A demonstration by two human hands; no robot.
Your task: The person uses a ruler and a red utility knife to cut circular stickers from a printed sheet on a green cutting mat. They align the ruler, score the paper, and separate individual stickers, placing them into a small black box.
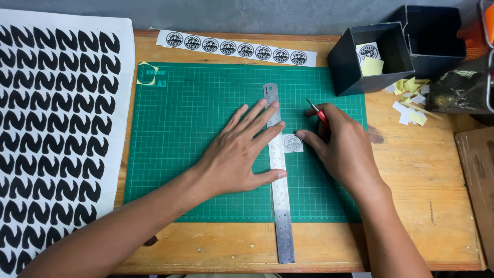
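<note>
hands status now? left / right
Left hand: open, flat, pressing the steel ruler on the green cutting mat.
Right hand: closed on a red craft knife, fingertip by a round sticker.

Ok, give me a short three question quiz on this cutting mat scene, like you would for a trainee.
1. True or false: the left hand lies flat on the steel ruler.
2. What does the right hand hold? A) a yellow pencil B) a red-handled craft knife C) a glue stick
3. What small item lies against the ruler's right edge, at the right hand's fingertips?

Key
1. True. The palm and fingers press the ruler onto the green cutting mat.
2. B, the red-handled craft knife.
3. A single round sticker on a white square, like those on the sticker strip above the mat.
</note>
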